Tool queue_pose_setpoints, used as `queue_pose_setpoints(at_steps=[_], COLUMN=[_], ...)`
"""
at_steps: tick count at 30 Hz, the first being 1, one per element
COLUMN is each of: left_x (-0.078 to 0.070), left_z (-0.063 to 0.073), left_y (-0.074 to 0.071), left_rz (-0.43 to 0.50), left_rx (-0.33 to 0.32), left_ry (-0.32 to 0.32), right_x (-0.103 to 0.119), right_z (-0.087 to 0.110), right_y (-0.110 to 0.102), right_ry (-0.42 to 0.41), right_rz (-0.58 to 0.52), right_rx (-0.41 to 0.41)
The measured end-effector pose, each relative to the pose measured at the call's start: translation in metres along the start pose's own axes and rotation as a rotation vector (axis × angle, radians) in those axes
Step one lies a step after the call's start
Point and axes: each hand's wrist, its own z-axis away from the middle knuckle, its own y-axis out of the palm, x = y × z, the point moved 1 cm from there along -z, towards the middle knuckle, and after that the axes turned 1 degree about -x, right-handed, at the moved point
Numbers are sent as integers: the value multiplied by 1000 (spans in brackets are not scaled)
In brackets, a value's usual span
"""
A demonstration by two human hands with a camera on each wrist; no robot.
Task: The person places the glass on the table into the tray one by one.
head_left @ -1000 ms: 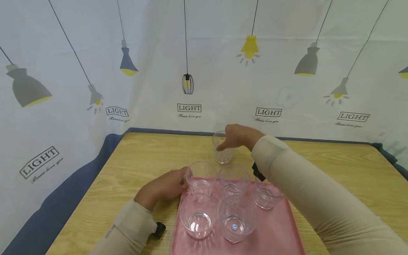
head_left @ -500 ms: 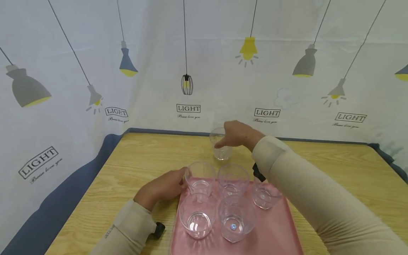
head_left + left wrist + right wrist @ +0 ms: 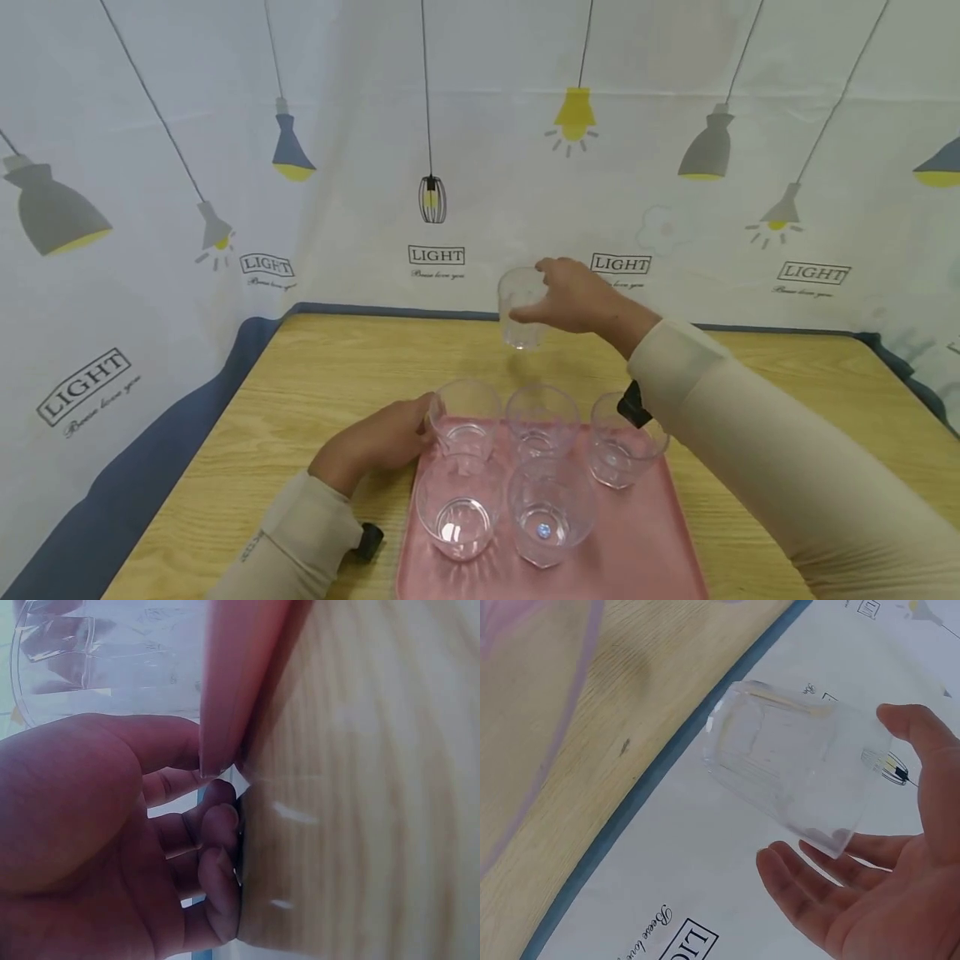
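Observation:
My right hand (image 3: pixel 573 296) grips a clear tumbler (image 3: pixel 517 321) by its upper part, thumb on one side and fingers on the other. The tumbler hangs upright above the far part of the table; the right wrist view shows nothing in it. At the tray's far left corner, my left hand (image 3: pixel 386 437) holds the rim of the pink tray (image 3: pixel 645 550). In the left wrist view the thumb lies against the tray's edge, with the other fingers curled close to the tabletop. Several clear tumblers stand upright on the tray, one of them (image 3: pixel 462 521) at the near left.
The wooden table (image 3: pixel 360 350) reaches back to a white curtain (image 3: pixel 360 167) printed with lamps. Dark blue cloth (image 3: pixel 187 433) borders the table's left side. Beside my right sleeve, another clear tumbler (image 3: pixel 618 458) stands near the tray's far right corner.
My right hand has raised the tumbler off the table, up and slightly away from the tray. My left hand stays at the tray's rim. The view has shifted slightly.

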Motion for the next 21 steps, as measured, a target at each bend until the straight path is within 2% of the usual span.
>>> queue_pose_setpoints(at_steps=[7, 13, 21], left_x=[1, 1, 0], left_z=[0, 0, 0], left_y=[0, 1, 0], left_rz=[13, 8, 6], left_rx=[0, -2, 2], left_ry=[15, 17, 16], right_x=[5, 10, 5], right_z=[12, 28, 55], right_y=[-11, -23, -40], right_ry=[-5, -48, -60], right_rz=[-66, -118, -146], right_rx=[-106, -201, -241])
